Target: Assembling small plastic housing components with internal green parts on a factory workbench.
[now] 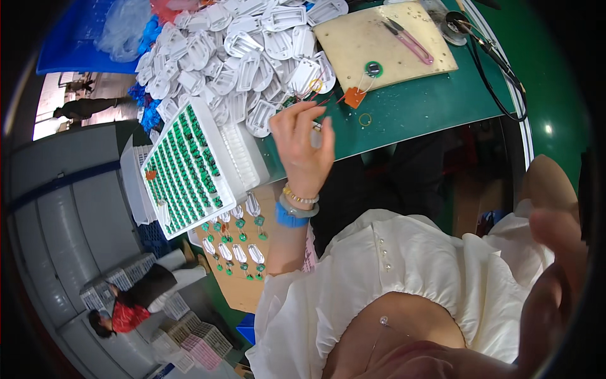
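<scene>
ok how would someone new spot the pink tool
On the green table, find the cream board, right of the heap of white parts. The pink tool lies slantwise there, up and right of a small round part. Its long pink handle and dark pointed tips set it apart.

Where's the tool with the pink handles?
In the head view, the pink-handled tool lies at upper right on the cream board, above and right of the round green piece.
</scene>
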Available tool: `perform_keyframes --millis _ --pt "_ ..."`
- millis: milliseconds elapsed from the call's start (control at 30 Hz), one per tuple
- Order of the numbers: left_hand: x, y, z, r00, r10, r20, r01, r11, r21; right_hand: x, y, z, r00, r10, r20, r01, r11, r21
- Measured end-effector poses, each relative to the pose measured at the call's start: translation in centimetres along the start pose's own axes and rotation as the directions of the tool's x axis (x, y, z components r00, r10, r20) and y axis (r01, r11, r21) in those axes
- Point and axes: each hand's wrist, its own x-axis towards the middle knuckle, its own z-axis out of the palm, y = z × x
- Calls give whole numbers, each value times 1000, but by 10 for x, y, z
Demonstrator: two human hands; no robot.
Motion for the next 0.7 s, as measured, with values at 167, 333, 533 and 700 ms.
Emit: perform_keyframes --millis 167,333,533,700 --pt "9 10 17 992 77 96 -76 997 -16 -25 1 -6 1000 1 22 -2 999 34" --pt "21 8 41 995 96 -25 -97 991 -89 5 -20 13 998 33 54 -30 998 -49" --pt "36 -3 24 866 -383 321 457 349 -818 -56 41 -68 996 39 76 -34 997 -68" --pt "45 -1 -7 792 -374 483 473 -125 -872 -25 16 -33 995 28 99 -16 993 -121"
